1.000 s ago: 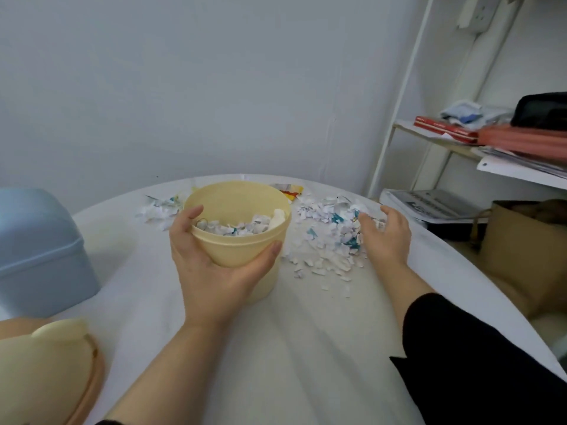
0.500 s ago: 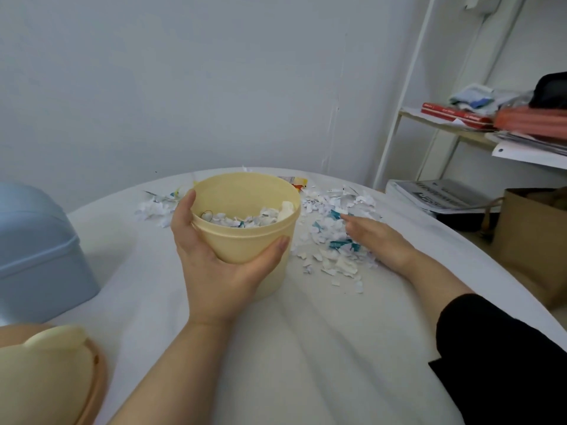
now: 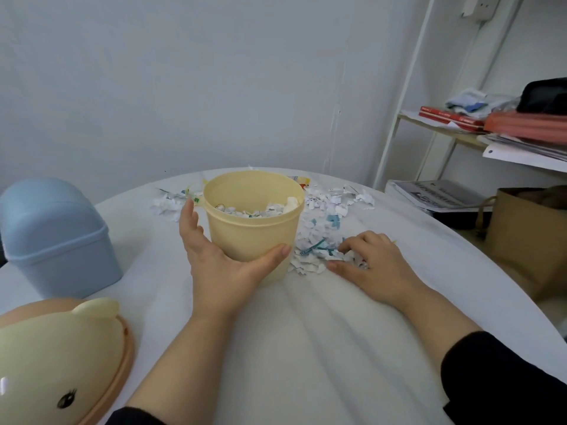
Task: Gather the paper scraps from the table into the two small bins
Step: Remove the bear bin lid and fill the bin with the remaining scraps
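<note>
An open yellow bin stands mid-table with paper scraps inside it. My left hand grips its near side, thumb on the right, fingers round the left. Just right of the bin lies a heap of white and blue paper scraps. My right hand lies on the near end of that heap, its fingers curled over some scraps. A smaller patch of scraps lies behind the bin on the left. The blue bin, lid closed, stands at the far left.
A yellow bear-faced lid lies at the near left on the white table. A white shelf with books and papers and a brown paper bag stand off the table's right edge.
My right hand has dragged toward me through the scrap heap, pulling scraps nearer, and its fingers have curled. My left hand stays on the yellow bin.
</note>
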